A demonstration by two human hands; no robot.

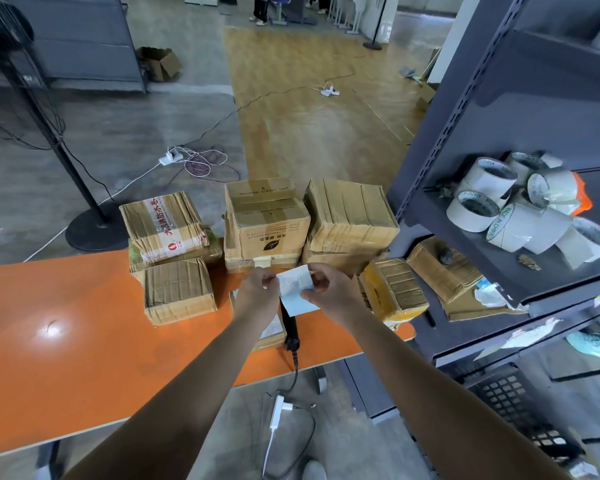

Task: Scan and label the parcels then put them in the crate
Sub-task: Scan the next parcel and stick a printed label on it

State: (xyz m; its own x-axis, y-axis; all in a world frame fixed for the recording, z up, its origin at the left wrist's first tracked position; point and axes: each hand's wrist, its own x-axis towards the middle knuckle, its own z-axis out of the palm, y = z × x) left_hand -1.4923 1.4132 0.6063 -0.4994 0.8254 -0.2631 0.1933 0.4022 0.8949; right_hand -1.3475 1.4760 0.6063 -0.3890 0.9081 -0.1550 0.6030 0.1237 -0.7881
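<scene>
Above the orange table [66, 334] I hold a small white label [297, 289] with handwriting on it. My left hand [258, 289] pinches its left edge and my right hand [329, 287] pinches its right side. Under my hands lies a black handheld scanner [290, 329] with a coiled cable, resting on a flat parcel [271, 332] that my arms mostly hide. Several cardboard parcels stand stacked behind: a left stack [167, 230], a middle box [269, 220] and a right stack [350, 216]. A black crate [513, 407] sits on the floor at the lower right.
A grey metal shelf [499, 188] stands to the right, holding tape rolls [520, 206] and a parcel [440, 265]. A yellowish parcel [392, 289] sits at the table's right end. A standing fan [25, 109] is at the left. Power strips and cables lie on the floor.
</scene>
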